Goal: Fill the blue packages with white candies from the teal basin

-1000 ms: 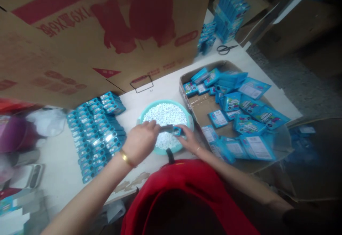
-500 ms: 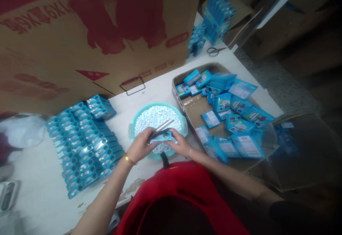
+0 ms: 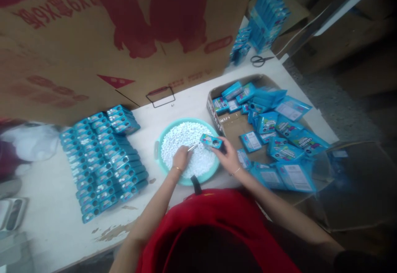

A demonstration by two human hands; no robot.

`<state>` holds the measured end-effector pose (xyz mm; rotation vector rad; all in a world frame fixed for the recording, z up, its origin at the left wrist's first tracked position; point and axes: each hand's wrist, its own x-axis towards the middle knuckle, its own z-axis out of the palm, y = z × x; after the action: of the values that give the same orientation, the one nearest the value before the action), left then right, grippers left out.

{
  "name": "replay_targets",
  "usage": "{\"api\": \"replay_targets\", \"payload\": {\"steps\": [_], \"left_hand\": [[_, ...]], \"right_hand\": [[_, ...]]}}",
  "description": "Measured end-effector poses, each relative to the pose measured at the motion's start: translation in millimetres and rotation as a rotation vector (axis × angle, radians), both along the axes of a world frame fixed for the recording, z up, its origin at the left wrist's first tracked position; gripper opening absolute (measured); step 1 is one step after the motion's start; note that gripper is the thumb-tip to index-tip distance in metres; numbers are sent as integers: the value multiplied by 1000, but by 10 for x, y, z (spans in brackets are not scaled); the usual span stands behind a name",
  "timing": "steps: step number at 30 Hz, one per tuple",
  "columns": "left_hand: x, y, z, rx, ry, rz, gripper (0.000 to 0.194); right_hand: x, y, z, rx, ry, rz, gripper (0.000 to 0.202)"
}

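A round turquoise basin full of small white pieces stands in front of me on the white table. My left hand is closed on a slim metal tool, whose tip is over the white pieces. Over the basin's right side, my right hand grips a small blue box by its right end; a dark round spot shows on the box's side. Rows of similar blue boxes stand packed together at the left.
An open carton with many blue boxes lies at the right. Scissors and stacked blue packs are behind it. A large printed cardboard box rises at the back. White plastic bags lie far left.
My hands have moved apart. The blue box has gone right with my right hand, while my left hand has lowered the metal tool toward the white pieces. The view has shifted slightly.
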<state>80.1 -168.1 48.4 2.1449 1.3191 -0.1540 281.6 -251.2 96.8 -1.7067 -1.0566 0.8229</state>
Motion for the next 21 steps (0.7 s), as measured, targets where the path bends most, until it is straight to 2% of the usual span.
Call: {"api": "replay_targets", "payload": {"steps": [2,5,8,11,16,18,21], "left_hand": [[-25,12,18,-6,-50,-6,25],[-228,79,206,15,-177,-15,29],[-456,146,548,67,-291,-60,31],[-530,194,962,126,-243,-134,32],[-282,206,1582,275,94,-354,30],[-150,184,1754,341,205,-435,27],[-21,146,1913,373,256,-514,22]], "right_hand": [[-6,1,-4,-8,35,-31,42],[-13,-2,-15,2,49,-57,42],[-33,9,-31,15,-24,-26,39],[-93,37,-45,18,-126,69,37],[-263,77,-66,84,-208,226,36],[-320,76,-81,104,-214,250,37],[-370,63,-111,127,-209,252,40]]}}
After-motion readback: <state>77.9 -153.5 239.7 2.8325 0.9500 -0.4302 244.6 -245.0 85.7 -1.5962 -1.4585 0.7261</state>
